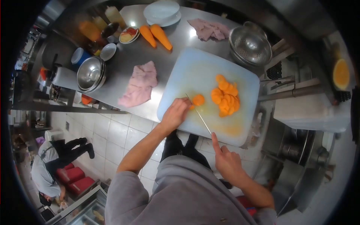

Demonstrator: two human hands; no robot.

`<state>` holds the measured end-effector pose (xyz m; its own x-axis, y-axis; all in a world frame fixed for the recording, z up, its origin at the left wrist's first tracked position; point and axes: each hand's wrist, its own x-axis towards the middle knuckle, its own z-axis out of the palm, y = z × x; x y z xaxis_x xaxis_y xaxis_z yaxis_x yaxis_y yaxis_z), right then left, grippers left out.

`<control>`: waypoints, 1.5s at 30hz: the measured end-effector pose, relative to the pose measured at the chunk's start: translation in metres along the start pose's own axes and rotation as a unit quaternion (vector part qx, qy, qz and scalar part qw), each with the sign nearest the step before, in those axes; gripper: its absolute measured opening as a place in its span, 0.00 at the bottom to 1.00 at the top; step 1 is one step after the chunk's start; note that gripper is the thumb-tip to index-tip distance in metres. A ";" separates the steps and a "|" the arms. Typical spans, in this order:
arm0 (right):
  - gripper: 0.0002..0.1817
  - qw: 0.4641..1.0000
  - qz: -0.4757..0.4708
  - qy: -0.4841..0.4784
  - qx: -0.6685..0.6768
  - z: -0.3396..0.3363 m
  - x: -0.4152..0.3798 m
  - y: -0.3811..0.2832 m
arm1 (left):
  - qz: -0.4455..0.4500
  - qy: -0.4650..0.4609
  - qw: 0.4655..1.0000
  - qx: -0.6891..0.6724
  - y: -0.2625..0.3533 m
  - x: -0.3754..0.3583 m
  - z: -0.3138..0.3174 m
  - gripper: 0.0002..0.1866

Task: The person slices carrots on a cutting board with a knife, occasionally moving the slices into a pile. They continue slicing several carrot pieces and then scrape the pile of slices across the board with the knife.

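Left hand curls, gripping the carrot; right hand grips the knife, forefinger extended toward the blade

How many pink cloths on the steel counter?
2: one crumpled pink cloth left of the pale-blue cutting board, a second cloth beyond it, near the perforated steel colander.

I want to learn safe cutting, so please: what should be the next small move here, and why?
I would draw the left hand's fingertips back a little before another cut. They appear very close to the blade of the knife in the right hand, and only a little orange shows beside them. What they press on is mostly hidden, so this is a cautious guess.
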<state>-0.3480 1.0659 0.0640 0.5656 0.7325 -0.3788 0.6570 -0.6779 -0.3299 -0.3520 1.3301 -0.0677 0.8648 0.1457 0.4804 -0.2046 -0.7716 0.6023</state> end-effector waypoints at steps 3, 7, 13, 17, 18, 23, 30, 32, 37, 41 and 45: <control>0.49 1.000 -0.004 0.000 -0.002 0.009 0.006 0.002 | -0.001 0.005 1.000 -0.006 0.000 0.001 0.000 0.13; 0.49 1.000 -0.014 0.015 0.010 0.037 0.042 0.012 | -0.003 -0.011 1.000 -0.015 -0.002 -0.002 0.000 0.13; 0.47 0.999 -0.009 0.041 0.032 0.051 0.060 0.027 | 0.014 -0.004 1.000 -0.014 -0.001 0.001 -0.001 0.12; 0.44 0.987 0.001 0.095 0.131 0.051 0.051 0.047 | -0.002 -0.003 1.000 -0.004 0.003 0.000 -0.007 0.14; 0.44 0.987 -0.003 0.100 0.128 0.049 0.045 0.051 | -0.002 -0.002 1.000 -0.004 0.005 -0.002 -0.007 0.13; 0.44 0.982 0.059 0.115 0.141 0.028 0.023 0.036 | 0.009 -0.002 1.000 -0.025 0.000 -0.001 -0.005 0.11; 0.47 0.997 0.053 0.033 0.037 0.041 0.031 0.006 | 0.014 -0.028 0.999 -0.032 -0.002 0.010 -0.004 0.10; 0.49 0.997 0.029 0.063 0.036 0.038 0.022 -0.007 | 0.017 -0.030 0.999 -0.031 -0.004 0.012 -0.004 0.10; 0.48 0.997 0.077 -0.002 0.031 0.005 -0.002 -0.034 | 0.011 -0.029 0.999 -0.033 -0.005 0.010 -0.002 0.11; 0.49 0.996 0.079 -0.024 0.025 0.009 -0.002 -0.032 | 0.002 -0.027 0.999 -0.035 -0.005 0.008 0.000 0.11; 0.49 0.996 0.074 -0.026 0.037 0.018 0.006 -0.025 | -0.010 -0.032 0.998 -0.047 -0.004 0.009 0.000 0.12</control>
<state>-0.3698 1.0862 0.0538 0.6255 0.6220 -0.4710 0.5288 -0.7818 -0.3302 -0.3434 1.3349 -0.0656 0.8963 0.1172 0.4277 -0.2269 -0.7074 0.6694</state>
